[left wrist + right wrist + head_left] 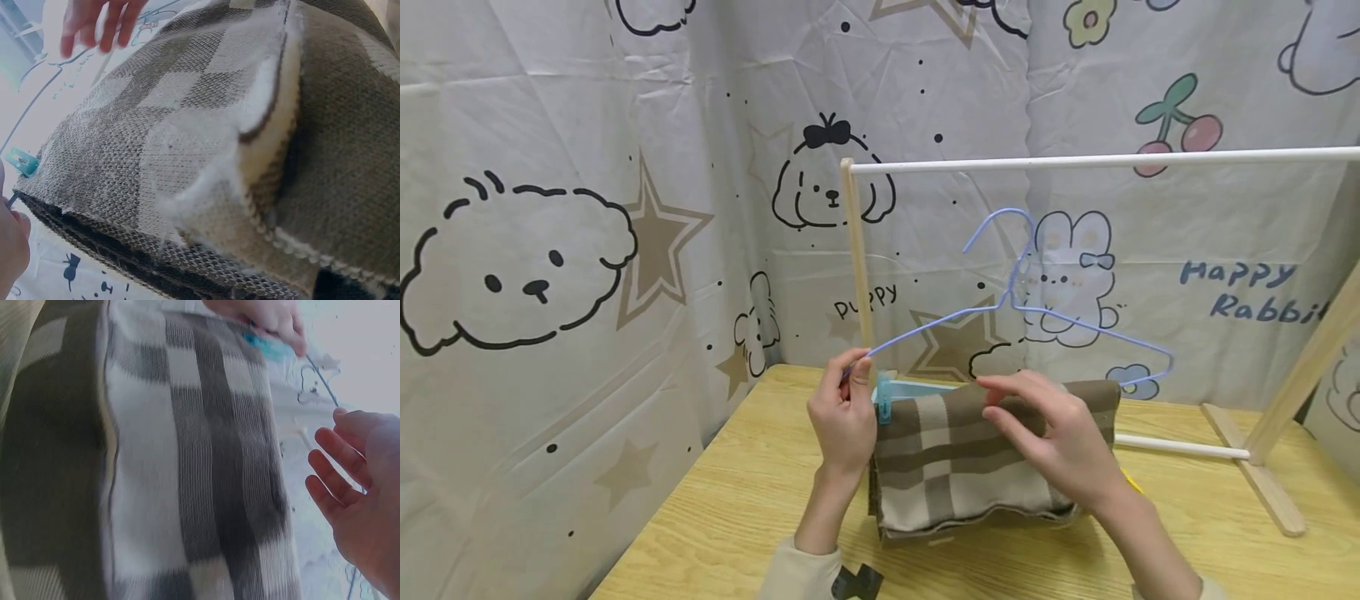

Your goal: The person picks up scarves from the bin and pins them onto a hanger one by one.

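A lavender-blue wire hanger (1000,307) stands upright with its hook toward the top. Over its lower part drapes a folded brown-and-beige checked knit cloth (985,467), its fuzzy edges visible in the left wrist view. My left hand (844,417) pinches the hanger's left corner between thumb and fingers. Right beside it, a teal clip (884,398) sits at the cloth's top left corner, with a pale blue strip running from it behind the fold. My right hand (1060,425) hovers in front of the cloth's top fold, thumb and fingers apart, gripping nothing.
Behind the hanger is a rack with a white top rod (1112,158), wooden posts (856,250) and a low white bar (1183,447). A wooden foot (1255,471) extends forward on the wood-grain table (700,517). A printed curtain (565,400) surrounds the table.
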Demonstrator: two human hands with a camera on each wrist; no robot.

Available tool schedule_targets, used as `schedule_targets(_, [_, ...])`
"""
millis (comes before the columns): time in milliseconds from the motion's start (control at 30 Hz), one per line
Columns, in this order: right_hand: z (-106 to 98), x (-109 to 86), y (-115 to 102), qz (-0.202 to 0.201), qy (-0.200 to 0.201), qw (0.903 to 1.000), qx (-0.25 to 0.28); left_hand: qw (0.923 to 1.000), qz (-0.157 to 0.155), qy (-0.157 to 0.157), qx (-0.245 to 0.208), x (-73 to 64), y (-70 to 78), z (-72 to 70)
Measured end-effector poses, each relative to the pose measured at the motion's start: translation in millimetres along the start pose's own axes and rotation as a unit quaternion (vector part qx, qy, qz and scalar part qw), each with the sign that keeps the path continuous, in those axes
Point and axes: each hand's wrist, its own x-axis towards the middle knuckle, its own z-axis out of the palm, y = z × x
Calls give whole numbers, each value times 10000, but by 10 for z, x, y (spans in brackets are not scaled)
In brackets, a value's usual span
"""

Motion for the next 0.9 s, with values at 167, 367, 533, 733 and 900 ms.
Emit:
schedule_targets(167, [-178,-178,104,178,159,9996,-135,9999,-36,58,79,19,-17,-31])
schedule_targets(367, [-431,-361,150,971,-1,9943,-436,9999,-22,83,83,37,-26,-42])
schedule_targets(533, [-595,-504,216,1300,59,9886,-753,9999,-31,108,83,50,-35,-51])
schedule_targets(733, [-739,-688,310,1768,93,9785,-1058,9999,-112,50,118,47,-51,-68])
schedule_targets(900, [-832,-786,394,1989,136,9738,-1095,9998,-153,14,142,39,-54,-70])
